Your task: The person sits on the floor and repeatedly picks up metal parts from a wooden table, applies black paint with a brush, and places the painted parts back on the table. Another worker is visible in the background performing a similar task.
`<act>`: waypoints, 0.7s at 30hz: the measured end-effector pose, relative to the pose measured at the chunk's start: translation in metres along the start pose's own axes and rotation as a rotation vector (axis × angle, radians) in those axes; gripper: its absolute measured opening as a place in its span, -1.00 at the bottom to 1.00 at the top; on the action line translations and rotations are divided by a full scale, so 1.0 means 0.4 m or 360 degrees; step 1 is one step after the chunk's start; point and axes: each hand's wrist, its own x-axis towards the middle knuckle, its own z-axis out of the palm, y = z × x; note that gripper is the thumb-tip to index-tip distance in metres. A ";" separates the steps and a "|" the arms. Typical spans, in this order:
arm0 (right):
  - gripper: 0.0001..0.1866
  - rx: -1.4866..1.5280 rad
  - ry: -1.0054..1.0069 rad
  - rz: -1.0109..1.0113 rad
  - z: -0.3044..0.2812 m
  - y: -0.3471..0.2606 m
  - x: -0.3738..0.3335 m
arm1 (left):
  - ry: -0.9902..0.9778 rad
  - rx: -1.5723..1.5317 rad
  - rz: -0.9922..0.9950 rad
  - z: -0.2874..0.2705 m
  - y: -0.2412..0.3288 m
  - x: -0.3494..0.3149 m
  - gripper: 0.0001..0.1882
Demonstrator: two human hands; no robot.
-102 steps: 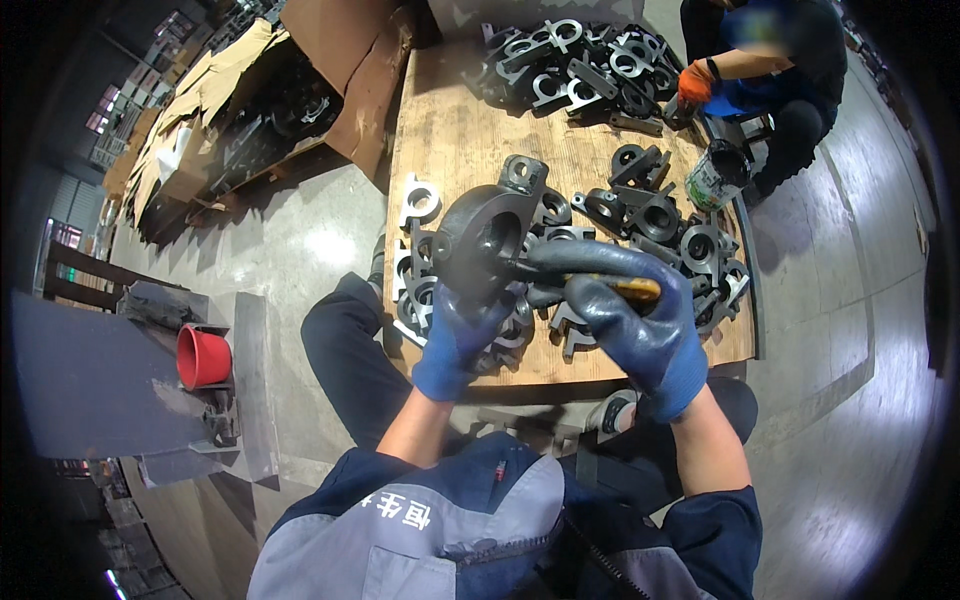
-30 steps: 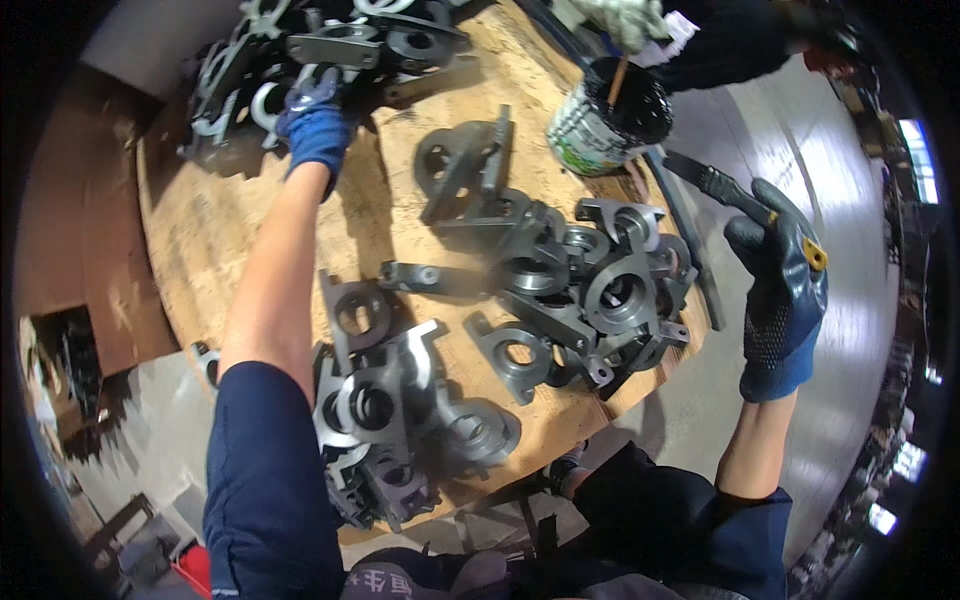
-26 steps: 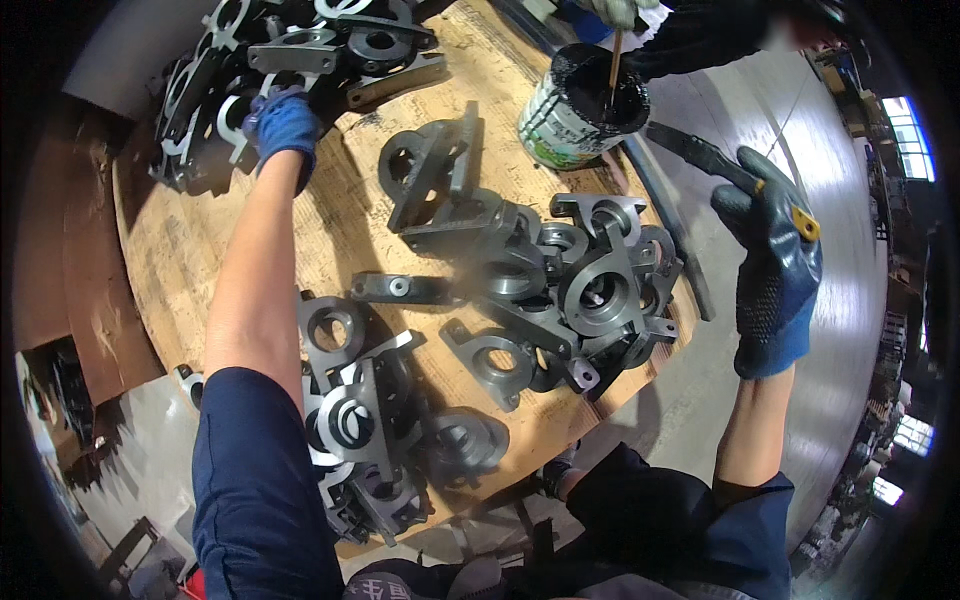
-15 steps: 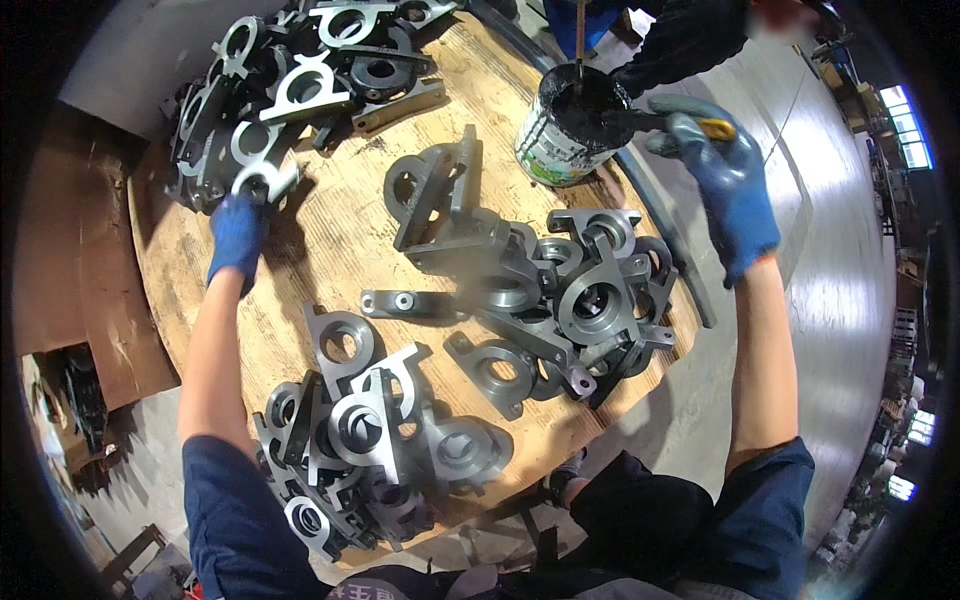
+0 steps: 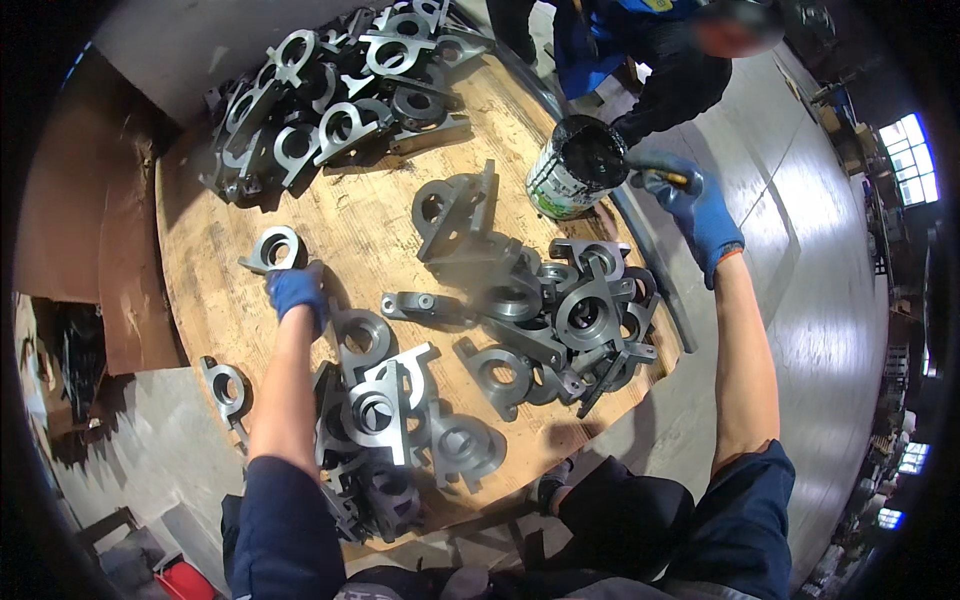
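Note:
My left hand (image 5: 298,290), in a blue glove, is closed on the near side of a grey metal bearing bracket (image 5: 274,246) with a round ring and a flat foot. The bracket is at the left of the wooden table, apart from the far pile. At the right, my right hand (image 5: 692,205), in a blue and grey glove, grips the yellow handle of a brush (image 5: 674,177). The brush points toward a paint can (image 5: 574,168) of black paint with drips down its side; its bristle end cannot be made out.
Far left lies a heap of brackets (image 5: 340,125). Right of the middle is another pile (image 5: 585,312), and a near pile (image 5: 375,410) lies beside my left forearm. A lone bracket (image 5: 228,388) lies by the left edge. Another person (image 5: 670,85) is beyond the can.
My left hand has come nearer and rightward from the far heap, bringing a bracket. My right hand has shifted slightly down and left with the brush. The upright stick in the can is gone.

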 end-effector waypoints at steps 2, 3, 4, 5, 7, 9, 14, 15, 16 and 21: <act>-0.73 -0.0154 -0.0102 0.0045 -0.001 -0.032 -0.024 | 0.0034 -0.0176 -0.0090 0.075 -0.042 0.088 -0.45; -0.75 -0.0111 -0.0068 -0.0094 -0.001 -0.027 -0.039 | -0.0017 -0.0356 -0.0046 0.063 -0.032 0.077 -0.48; -0.74 0.0010 -0.0022 -0.0001 -0.004 -0.026 -0.049 | -0.0066 -0.0538 -0.0004 0.048 -0.023 0.066 -0.51; -0.72 0.0133 0.0023 0.0089 -0.009 -0.025 -0.057 | -0.0122 -0.0604 -0.0079 0.050 -0.032 0.077 -0.53; -0.65 0.0432 0.0285 0.0327 -0.005 0.030 -0.079 | -0.0215 -0.0724 -0.0216 0.075 -0.094 0.164 -0.58; -0.62 0.0991 0.0400 0.0552 -0.010 0.035 -0.113 | -0.0775 -0.1256 -0.0230 0.039 -0.177 0.213 -0.87; -0.59 0.2041 0.0104 0.0589 -0.033 -0.029 -0.233 | -0.1510 -0.2414 -0.0273 -0.230 -0.235 0.024 -0.89; -0.62 0.2147 0.0103 0.0575 -0.022 -0.059 -0.247 | -0.1484 -0.2437 -0.0143 -0.284 -0.247 -0.043 -0.81; -0.65 0.2247 0.0109 0.0578 -0.009 -0.089 -0.264 | -0.1463 -0.2448 -0.0028 -0.328 -0.265 -0.104 -0.72; -0.68 0.2441 -0.0286 0.0551 0.043 -0.352 -0.389 | -0.1876 -0.2603 0.0100 -0.506 -0.326 -0.398 -0.57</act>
